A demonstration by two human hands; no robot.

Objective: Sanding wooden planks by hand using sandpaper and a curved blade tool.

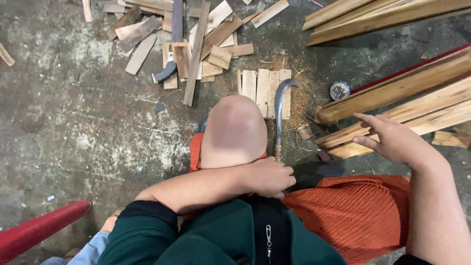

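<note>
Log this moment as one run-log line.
left hand: grips sickle handle | right hand: open, reaching toward planks | floor: wood scraps

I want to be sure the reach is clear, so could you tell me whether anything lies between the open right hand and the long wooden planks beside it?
Nothing visible does. The right hand hovers open, fingers spread, right at the near ends of the wooden planks. The left hand grips the curved sickle apart from them.

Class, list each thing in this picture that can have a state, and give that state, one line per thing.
left hand: closed around the sickle's handle
right hand: open, fingers spread, holding nothing, near the long planks
sickle: held upright, curved blade tip up
long planks: lying stacked
short boards: lying side by side
round tin: lying flat
</note>
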